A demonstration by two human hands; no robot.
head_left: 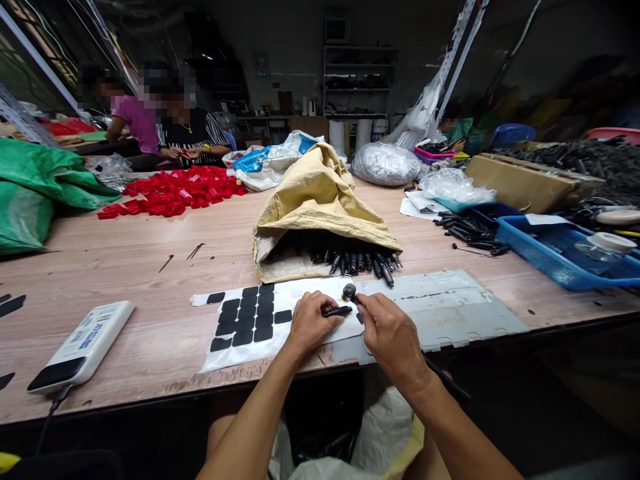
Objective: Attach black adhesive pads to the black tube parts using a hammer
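Note:
My left hand [313, 321] is closed around a slim black tube-shaped piece [339, 311], its end sticking out toward the right. Close beside it, my right hand [387, 328] pinches a small black piece with a round head [349, 291]; its exact kind is hard to make out. Both hands are just above the table's front part. Under and left of them lies a white backing sheet [213, 357] bearing rows of black rounded-square stickers [245, 325]. Beyond the hands, a yellow woven sack [320, 200] lies with its mouth toward me, and several black tube-shaped pieces [365, 261] spill from it.
A grey flat board [450, 307] lies to the right, with a blue tray [545, 257] farther over. On the left are a white power bank with a cable [85, 343] and a red heap of parts [185, 190]. An open sack [380, 427] stands below the table edge. Two people sit across.

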